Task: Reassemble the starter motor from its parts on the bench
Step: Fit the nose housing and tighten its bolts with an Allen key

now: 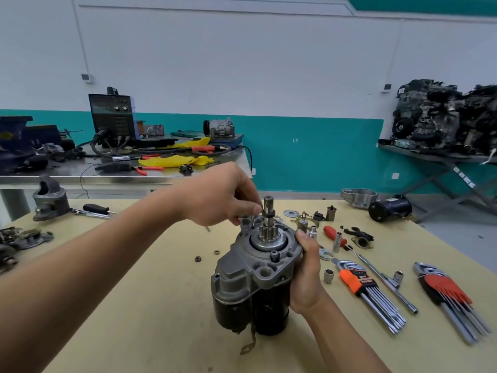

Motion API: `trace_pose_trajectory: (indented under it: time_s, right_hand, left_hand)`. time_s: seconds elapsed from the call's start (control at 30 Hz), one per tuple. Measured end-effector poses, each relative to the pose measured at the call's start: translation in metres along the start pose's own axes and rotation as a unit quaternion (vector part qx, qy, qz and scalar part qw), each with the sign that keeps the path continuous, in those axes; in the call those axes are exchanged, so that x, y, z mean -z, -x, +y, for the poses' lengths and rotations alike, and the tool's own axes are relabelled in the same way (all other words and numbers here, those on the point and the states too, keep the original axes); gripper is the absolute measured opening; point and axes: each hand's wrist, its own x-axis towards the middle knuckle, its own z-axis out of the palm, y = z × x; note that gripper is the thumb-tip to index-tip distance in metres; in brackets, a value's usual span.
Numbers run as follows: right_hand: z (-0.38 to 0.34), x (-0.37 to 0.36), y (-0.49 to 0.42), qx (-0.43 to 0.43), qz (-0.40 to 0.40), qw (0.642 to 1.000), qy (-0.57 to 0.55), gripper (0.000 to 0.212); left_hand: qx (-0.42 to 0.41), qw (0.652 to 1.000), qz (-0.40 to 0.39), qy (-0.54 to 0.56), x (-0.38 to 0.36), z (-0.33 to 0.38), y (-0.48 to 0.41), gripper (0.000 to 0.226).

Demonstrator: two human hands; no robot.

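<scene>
The starter motor (252,281) stands upright on the yellow bench (139,305), grey nose housing on top, black body and solenoid below. Its pinion shaft (268,214) sticks up from the middle of the housing. My right hand (306,270) grips the motor's right side, thumb on the housing flange. My left hand (228,197) hovers over the far left edge of the housing, fingertips pinching a small bolt (253,220) that points down at a hole there. Two loose nuts (198,258) lie on the bench to the motor's left.
Right of the motor lie two hex key sets (368,289), sockets, a red-handled screwdriver (333,235), an extension bar, a washer and small brush parts. A second starter housing (49,200) sits far left, another motor (390,208) far right. A cluttered steel bench stands behind.
</scene>
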Motion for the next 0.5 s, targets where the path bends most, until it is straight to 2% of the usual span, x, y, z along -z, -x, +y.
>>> trace_pose_trajectory:
  time_s: [0.1,0.23,0.37,0.5]
  right_hand:
    - [0.001,0.000,0.000,0.000,0.003,1.000,-0.003,0.063]
    - [0.001,0.001,-0.001,0.003,-0.005,1.000,-0.002,0.067]
    - [0.002,0.001,0.000,0.005,0.003,1.000,0.004,0.067]
    - [0.001,0.001,-0.001,0.007,0.001,1.000,0.005,0.060]
  left_hand:
    - [0.013,1.000,-0.025,-0.013,-0.007,-0.004,0.002,0.011]
    - [0.036,0.999,-0.025,0.029,-0.006,-0.009,0.005,0.011]
    - [0.054,0.993,0.018,0.107,-0.013,-0.006,0.009,0.015]
    - [0.050,0.992,0.062,0.099,-0.017,0.000,0.010,0.021]
